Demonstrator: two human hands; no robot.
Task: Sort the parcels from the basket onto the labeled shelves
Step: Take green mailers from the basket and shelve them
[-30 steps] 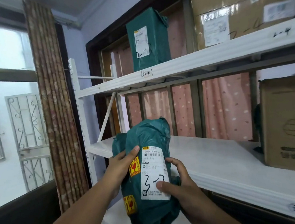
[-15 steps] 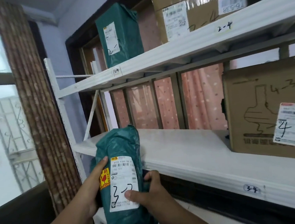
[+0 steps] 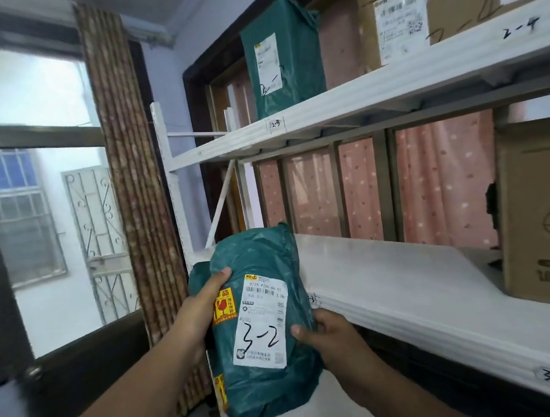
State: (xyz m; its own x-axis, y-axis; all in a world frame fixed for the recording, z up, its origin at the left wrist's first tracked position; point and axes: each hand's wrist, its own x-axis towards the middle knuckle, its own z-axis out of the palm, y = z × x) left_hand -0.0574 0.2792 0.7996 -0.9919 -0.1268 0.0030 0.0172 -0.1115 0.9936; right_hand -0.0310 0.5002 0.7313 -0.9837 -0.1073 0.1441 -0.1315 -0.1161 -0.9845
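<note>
I hold a green plastic parcel [image 3: 265, 311] upright in front of the white rack's left end. Its white label reads "3-2" in handwriting, with a yellow fragile sticker beside it. My left hand [image 3: 202, 309] grips the parcel's left edge, thumb on the front. My right hand [image 3: 330, 339] grips its lower right edge. Just behind the parcel lies the middle shelf [image 3: 404, 283], marked "3-4" on its front edge at the right. The basket is out of view.
The upper shelf [image 3: 389, 90] carries a green parcel [image 3: 281, 56] above a "2-3" tag and a cardboard box [image 3: 422, 12] above "2-4". A large cardboard box [image 3: 540, 213] stands at the middle shelf's right. A brown curtain [image 3: 132, 173] and a window are to the left.
The view swung right and then back left. The parcel stayed in both hands in front of the middle shelf's left end, and now sits a little higher in view.
</note>
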